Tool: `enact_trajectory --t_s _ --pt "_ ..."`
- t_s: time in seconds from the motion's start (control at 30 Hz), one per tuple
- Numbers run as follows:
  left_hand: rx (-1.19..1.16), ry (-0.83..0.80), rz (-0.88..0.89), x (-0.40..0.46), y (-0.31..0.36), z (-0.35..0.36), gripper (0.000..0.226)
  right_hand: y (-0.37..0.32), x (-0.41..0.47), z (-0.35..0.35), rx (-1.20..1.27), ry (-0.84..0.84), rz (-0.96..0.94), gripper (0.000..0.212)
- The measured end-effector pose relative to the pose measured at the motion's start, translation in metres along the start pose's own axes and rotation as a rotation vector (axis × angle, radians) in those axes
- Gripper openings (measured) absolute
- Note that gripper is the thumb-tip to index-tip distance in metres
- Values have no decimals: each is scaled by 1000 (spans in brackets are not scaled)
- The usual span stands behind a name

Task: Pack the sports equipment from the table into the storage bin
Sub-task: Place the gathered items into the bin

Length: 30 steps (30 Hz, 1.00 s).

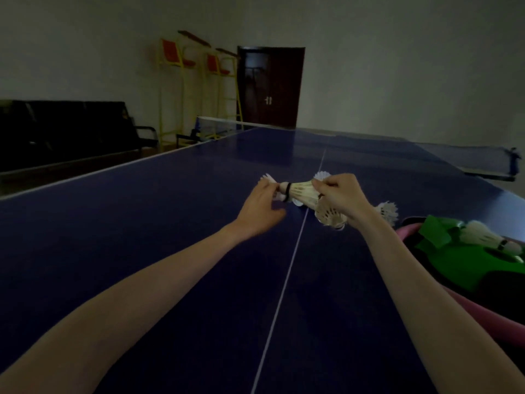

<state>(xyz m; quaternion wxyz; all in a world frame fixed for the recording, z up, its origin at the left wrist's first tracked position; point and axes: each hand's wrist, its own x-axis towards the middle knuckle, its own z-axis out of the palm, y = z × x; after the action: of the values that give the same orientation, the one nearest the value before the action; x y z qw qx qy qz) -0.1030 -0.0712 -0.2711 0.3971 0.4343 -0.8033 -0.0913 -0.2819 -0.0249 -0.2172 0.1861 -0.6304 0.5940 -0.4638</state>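
My right hand [339, 199] grips a bunch of shuttlecocks [302, 191] above the blue table [142, 251], their long axis running 9 to 3 o'clock; my left hand [260, 211] — fingers loose, nearer the cork end — touches it; the pink bin [483, 305] waits at 4 o'clock.

The table [170, 223] is dark blue with thin white lines along its edge and down its middle; the shuttlecocks [301, 191] at centre are white and cream, one with a black band; at lower right, the bin [483, 305] rim is pink, holding bright green cloth [443, 237]; upper left, the tall chairs [176, 61] are yellow-framed with orange seats; the door [270, 86] is dark reddish brown.
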Motion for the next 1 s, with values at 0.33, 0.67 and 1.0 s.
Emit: enact_trajectory --t_s 0.33,0.67,1.0 --pt "74 11 98 -117 49 -94 46 -81 -114 1 -20 -334 -87 33" --pt "186 329 -104 -298 48 -238 30 -203 -218 100 55 -475 -421 30" --pt "425 527 -545 -525 -4 -352 55 -297 -363 305 171 -783 -660 28"
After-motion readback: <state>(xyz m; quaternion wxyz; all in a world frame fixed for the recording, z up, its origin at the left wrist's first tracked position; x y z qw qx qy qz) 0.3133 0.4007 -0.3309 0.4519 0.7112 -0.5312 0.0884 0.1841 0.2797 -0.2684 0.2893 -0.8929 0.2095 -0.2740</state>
